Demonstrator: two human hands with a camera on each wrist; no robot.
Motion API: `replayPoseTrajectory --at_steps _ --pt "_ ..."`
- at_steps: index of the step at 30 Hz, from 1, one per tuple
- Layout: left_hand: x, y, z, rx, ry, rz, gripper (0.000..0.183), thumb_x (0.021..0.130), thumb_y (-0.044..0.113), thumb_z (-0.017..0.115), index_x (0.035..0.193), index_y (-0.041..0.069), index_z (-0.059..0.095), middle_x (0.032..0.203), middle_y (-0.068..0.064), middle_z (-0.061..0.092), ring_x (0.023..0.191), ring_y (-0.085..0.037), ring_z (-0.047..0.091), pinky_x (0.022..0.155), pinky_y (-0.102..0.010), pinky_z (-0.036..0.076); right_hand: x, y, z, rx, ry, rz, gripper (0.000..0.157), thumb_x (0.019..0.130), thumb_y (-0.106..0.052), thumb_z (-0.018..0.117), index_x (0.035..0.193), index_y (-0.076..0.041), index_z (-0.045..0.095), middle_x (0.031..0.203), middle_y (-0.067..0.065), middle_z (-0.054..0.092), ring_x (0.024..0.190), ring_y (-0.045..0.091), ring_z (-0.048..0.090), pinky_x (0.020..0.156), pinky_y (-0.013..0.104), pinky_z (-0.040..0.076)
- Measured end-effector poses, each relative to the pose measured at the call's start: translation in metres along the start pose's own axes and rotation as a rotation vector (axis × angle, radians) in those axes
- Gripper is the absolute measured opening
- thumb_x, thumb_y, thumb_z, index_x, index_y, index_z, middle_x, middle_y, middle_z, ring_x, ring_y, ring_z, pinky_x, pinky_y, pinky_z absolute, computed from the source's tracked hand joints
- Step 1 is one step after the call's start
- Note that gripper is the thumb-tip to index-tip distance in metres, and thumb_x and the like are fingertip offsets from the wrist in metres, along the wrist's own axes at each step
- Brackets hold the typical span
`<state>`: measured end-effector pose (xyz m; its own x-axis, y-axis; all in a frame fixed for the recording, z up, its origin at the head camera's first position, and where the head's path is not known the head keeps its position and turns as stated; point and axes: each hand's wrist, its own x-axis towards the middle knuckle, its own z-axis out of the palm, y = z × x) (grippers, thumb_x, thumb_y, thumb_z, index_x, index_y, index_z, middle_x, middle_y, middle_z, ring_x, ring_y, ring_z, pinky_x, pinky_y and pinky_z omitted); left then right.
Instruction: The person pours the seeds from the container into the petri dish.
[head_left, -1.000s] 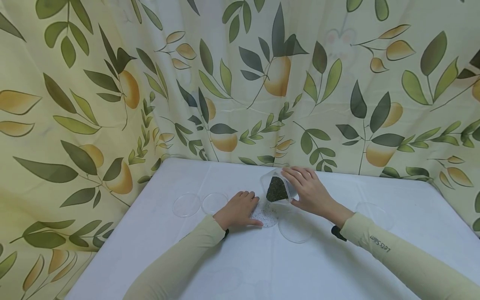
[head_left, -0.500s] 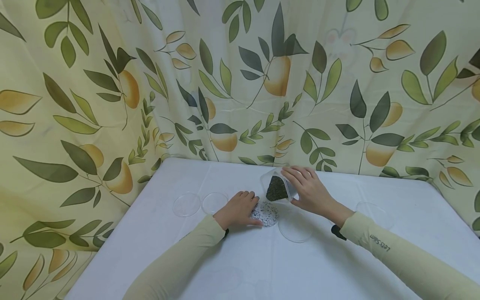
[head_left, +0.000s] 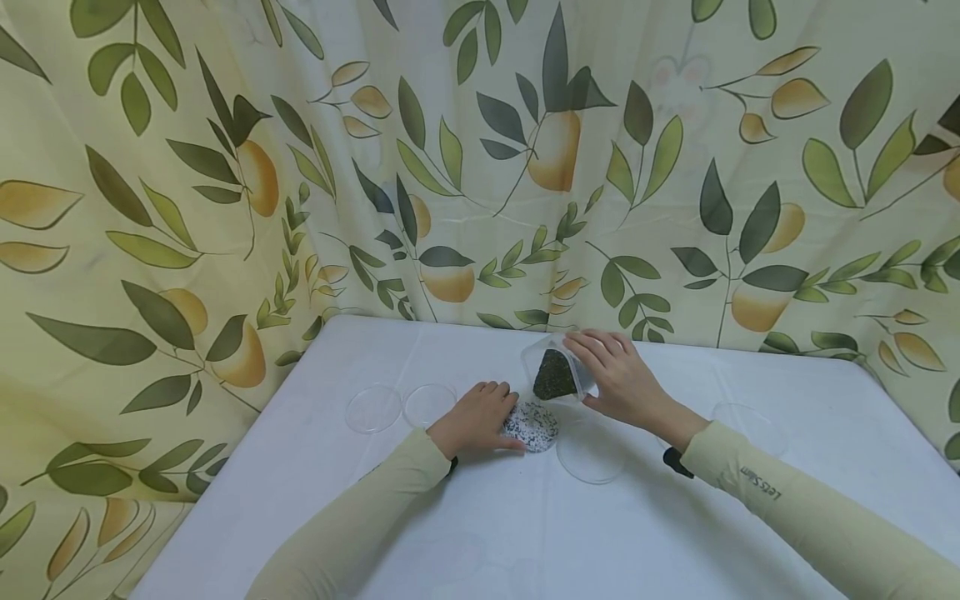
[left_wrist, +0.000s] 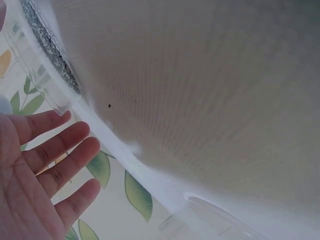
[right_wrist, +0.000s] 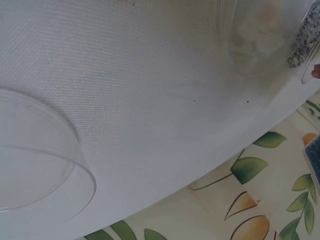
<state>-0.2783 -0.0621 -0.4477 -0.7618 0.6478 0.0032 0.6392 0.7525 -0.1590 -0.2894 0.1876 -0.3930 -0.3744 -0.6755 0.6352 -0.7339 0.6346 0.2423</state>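
Observation:
My right hand (head_left: pixel 618 379) grips a tilted clear plastic container (head_left: pixel 531 358) from its right side. Dark green-black granules (head_left: pixel 555 375) lie heaped at its mouth, which faces down and left. Just below is a shallow round clear dish with black-and-white speckled grains (head_left: pixel 534 427) spread over it. My left hand (head_left: pixel 476 419) rests at the dish's left side, fingers extended and thumb along its near edge. In the left wrist view the index fingertip (left_wrist: pixel 65 116) is right at the dish's wall, and the other fingers are spread apart.
An empty-looking clear round dish (head_left: pixel 592 481) stands right beside the speckled one. Two more clear dishes, one (head_left: pixel 373 410) farther left and one (head_left: pixel 429 407) near my left hand, sit side by side. Another faint clear round (head_left: pixel 750 429) lies behind my right wrist. White cloth covers the table (head_left: pixel 480 517); a leaf-patterned curtain (head_left: pixel 480 250) hangs behind.
The grains in the dish have gone from a sparse sprinkle to a denser, more distinct speckled layer. Both hands and the tilted container have stayed nearly in place.

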Motion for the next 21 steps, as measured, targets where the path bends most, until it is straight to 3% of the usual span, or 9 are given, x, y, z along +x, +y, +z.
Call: replayPoseTrajectory --at_steps 21 --pt "-0.0014 -0.0013 -0.0010 -0.016 0.024 0.014 0.079 0.078 0.073 0.050 0.127 0.011 0.049 0.115 -0.003 0.054 0.105 -0.016 0.051 0.100 -0.033 0.041 0.0006 0.0021 0.0030 -0.012 0.009 -0.001 0.100 0.042 -0.024 0.094 0.129 -0.003 0.048 0.126 0.016 0.056 0.115 0.034 0.050 0.090 0.049 0.042"
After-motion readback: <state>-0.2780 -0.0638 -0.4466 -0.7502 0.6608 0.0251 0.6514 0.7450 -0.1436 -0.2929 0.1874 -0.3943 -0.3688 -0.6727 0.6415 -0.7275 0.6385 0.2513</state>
